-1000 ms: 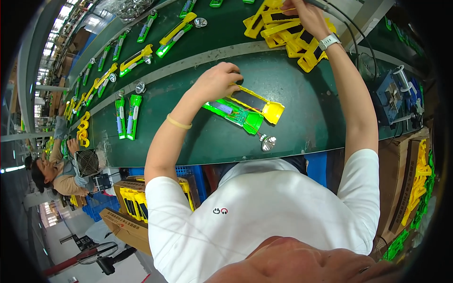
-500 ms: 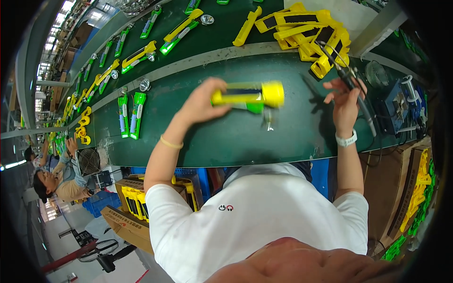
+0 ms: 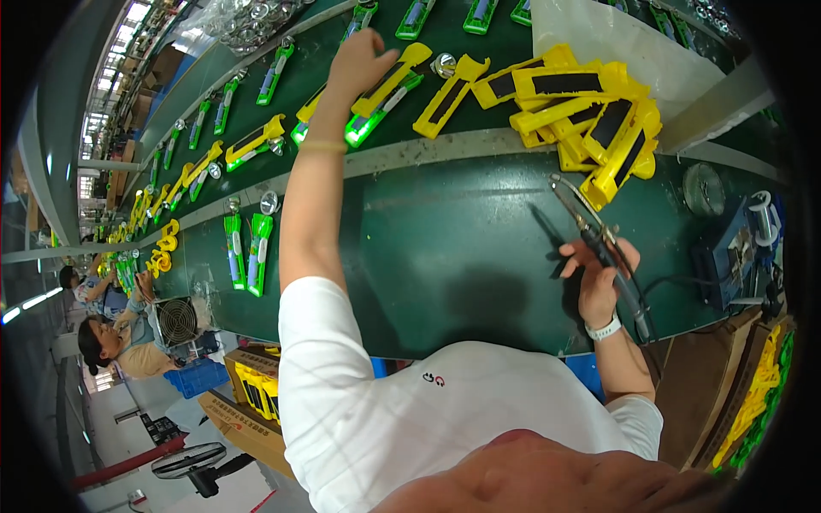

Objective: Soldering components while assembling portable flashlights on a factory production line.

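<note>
My left hand (image 3: 363,68) is stretched over the far strip of the bench. Its thumb stands apart from the fingers, and nothing shows in its grasp; some fingertips are hard to see. Just below it lies a yellow flashlight casing (image 3: 392,79) on a green casing half (image 3: 376,120). Another yellow casing (image 3: 310,106) is partly covered by my left forearm. Beyond the hand sits a green casing with a blue cell (image 3: 363,19). Over the right of the near bench, my right hand (image 3: 603,278) is closed around a soldering iron (image 3: 614,265), its tip toward the yellow casings.
Yellow casings (image 3: 599,128) are heaped at the far right. Two green casings (image 3: 259,256) lie at the left of the green bench (image 3: 428,256). A blue soldering station (image 3: 727,256) and solder spool (image 3: 763,218) stand right. A small fan (image 3: 178,321) and co-workers (image 3: 128,342) are farther left.
My left hand has moved from the near bench to the far strip, and the yellow-and-green flashlight it held is out of it. My right hand with the soldering iron has shifted slightly nearer me.
</note>
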The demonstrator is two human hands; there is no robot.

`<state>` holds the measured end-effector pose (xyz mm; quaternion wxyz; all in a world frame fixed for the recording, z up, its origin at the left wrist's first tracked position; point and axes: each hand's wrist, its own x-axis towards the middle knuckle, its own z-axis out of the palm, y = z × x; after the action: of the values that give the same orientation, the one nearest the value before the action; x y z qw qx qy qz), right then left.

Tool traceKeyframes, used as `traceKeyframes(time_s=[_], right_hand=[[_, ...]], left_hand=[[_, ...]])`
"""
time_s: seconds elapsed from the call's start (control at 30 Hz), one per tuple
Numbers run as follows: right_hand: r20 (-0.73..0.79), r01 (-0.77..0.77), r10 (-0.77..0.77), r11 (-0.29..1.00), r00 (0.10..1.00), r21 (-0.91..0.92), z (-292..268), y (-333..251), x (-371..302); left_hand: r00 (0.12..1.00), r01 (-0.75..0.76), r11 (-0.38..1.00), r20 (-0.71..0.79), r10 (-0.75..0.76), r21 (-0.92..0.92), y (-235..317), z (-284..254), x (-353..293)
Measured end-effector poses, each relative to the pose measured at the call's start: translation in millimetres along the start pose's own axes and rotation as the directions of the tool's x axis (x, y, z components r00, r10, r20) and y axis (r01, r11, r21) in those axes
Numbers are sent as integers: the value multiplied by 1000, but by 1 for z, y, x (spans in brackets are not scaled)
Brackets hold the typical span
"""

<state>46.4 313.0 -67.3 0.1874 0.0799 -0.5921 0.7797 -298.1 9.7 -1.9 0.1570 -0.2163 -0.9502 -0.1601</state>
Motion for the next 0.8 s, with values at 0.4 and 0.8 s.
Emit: traceKeyframes(time_s=[0.4, 0.8], right_hand=[[-4, -76, 76, 997, 997, 26, -1, 11, 7], [-126, 91, -93, 995, 988, -28, -11, 14, 8]], left_hand=[[960, 173, 985, -227, -163, 23, -8, 71, 88], [979, -173, 957, 69, 193, -234, 77, 6, -139]])
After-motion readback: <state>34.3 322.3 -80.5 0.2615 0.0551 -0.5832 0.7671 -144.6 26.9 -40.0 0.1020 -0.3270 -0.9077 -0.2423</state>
